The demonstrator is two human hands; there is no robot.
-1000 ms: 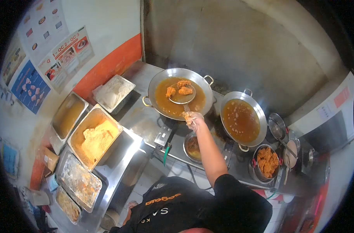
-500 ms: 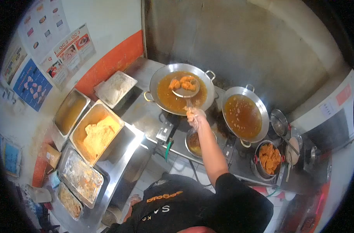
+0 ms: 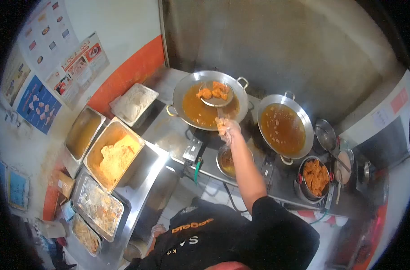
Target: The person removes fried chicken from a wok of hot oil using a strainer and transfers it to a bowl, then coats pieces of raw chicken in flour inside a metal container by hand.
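- The right hand (image 3: 229, 130), in a clear glove thick with crumbs, is closed around the handle of a strainer (image 3: 214, 102).
- The strainer lies straight ahead of the right hand, its handle running forward and slightly leftward into the first wide pan (image 3: 241, 101); whether its bowl touches the brown liquid, I cannot tell.
- The right hand is much nearer to it; the left hand (image 3: 158, 231) hangs low by the body, partly hidden, so I cannot tell whether it is open or holding anything.
- About three fried pieces (image 3: 220, 91) sit in the strainer, bunched together, so the count is unsure.
- Two wide pans hold brown liquid: the first ahead of the right hand, the second (image 3: 305, 130) to its right.
- One small pot (image 3: 227, 162) sits just behind the right hand, partly under the forearm.
- One deep pot (image 3: 304, 191), heaped with fried food (image 3: 316, 177), stands to the right, near a second strainer (image 3: 325, 133).
- Five trays stand left of the right hand: one of white flour (image 3: 145, 110), one of yellowish liquid (image 3: 92, 116), one of yellow flour (image 3: 95, 157), and two shallow ones with floury scraps (image 3: 85, 178).
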